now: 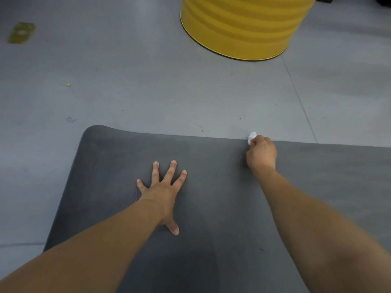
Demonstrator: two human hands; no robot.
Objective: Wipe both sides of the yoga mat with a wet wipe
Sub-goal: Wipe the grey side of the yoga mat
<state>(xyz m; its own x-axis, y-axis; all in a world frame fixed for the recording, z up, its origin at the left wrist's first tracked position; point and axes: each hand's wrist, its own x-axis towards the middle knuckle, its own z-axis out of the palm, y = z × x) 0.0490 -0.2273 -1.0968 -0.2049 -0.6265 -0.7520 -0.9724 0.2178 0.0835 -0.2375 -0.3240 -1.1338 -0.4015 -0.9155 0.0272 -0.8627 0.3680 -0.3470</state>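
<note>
A dark grey yoga mat (211, 166) lies flat on the floor and fills the lower part of the head view; its left end is rounded. My left hand (163, 191) rests flat on the mat with fingers spread. My right hand (262, 154) is curled round a small white wet wipe (251, 138) and holds it at the mat's far edge, right of the middle. Only a bit of the wipe sticks out of the fist.
A big yellow drum (243, 26) stands on the grey floor (148, 92) beyond the mat. A yellow-green flat scrap (21, 32) lies at the far left, with a tiny yellow bit (68, 84) nearer. A floor seam (300, 100) runs at the right.
</note>
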